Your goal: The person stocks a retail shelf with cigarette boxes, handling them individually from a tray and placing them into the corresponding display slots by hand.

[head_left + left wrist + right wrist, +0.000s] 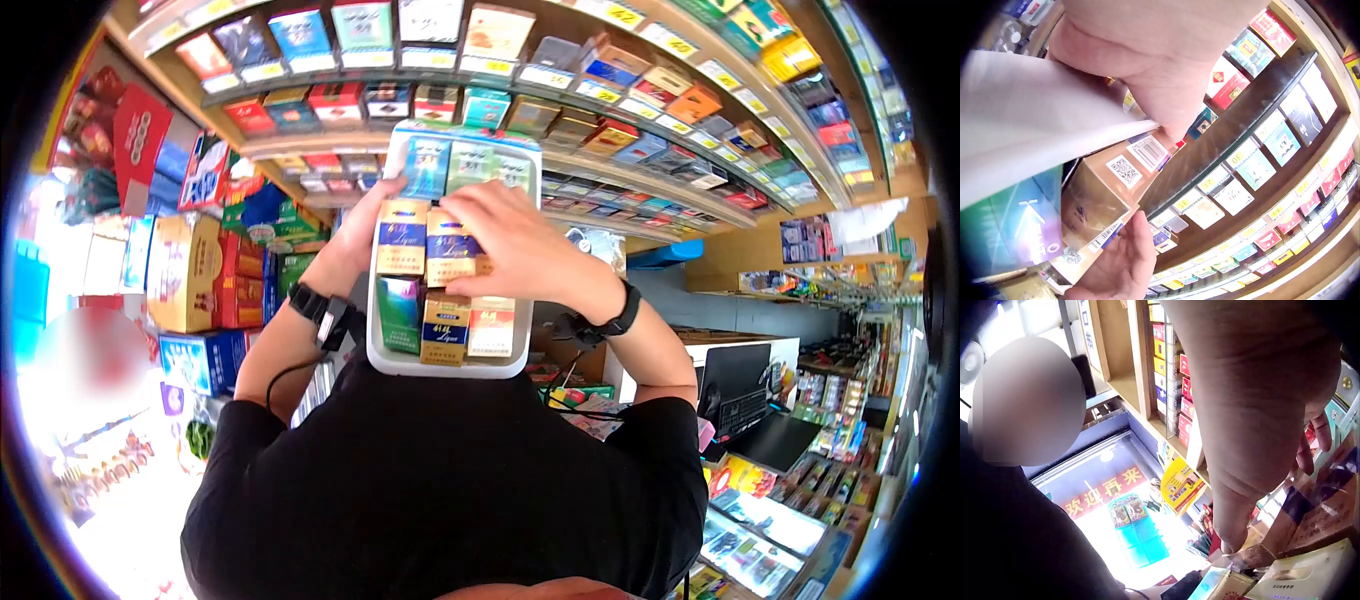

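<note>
Head view: the left hand (365, 225) grips the left edge of the white tray (445, 368), raised before the cigarette shelves (600, 165). The right hand (505, 240) curls its fingers on a gold-blue cigarette pack (449, 262) inside it.

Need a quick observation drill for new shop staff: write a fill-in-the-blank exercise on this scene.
1. The left hand grips the edge of a white ____ raised before the shelves.
2. The right hand reaches into it and touches the cigarette ____.
3. The strap on each wrist is ____.
Missing words: tray, packs, black.
</note>
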Demonstrator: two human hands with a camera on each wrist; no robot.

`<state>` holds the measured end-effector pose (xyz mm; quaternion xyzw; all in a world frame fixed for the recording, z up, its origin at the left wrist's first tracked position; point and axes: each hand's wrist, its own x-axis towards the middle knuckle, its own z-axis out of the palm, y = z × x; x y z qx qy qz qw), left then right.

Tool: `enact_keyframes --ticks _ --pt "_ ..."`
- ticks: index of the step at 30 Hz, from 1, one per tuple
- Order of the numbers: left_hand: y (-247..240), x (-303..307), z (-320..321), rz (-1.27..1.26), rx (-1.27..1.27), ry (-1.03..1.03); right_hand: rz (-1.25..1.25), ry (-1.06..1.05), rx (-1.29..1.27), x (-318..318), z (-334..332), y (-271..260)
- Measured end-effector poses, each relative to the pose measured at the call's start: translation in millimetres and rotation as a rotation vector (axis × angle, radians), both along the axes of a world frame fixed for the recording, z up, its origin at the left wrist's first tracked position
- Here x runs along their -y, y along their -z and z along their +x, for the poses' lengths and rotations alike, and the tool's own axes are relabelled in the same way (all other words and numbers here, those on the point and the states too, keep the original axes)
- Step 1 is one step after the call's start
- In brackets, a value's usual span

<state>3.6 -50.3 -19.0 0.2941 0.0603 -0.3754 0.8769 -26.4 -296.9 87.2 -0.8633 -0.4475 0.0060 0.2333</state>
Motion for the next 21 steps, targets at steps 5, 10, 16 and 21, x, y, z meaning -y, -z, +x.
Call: enact_keyframes --ticks 5,10,16,21 --pt "-7 2 -4 0.049 0.015 -0.029 -0.023 0.006 0.001 -6 2 9" --pt "0 2 -2 0.046 0.029 -0.012 -0.011 -0.003 0.028 -7 1 5" --pt "-5 2 -5 -0.012 0.025 -0.016 0.499 0.131 -0.061 13 13 -5" --pt "-1 3 -4 -0.036 -0.022 -0.024 0.469 0.206 -0.172 17 23 11"
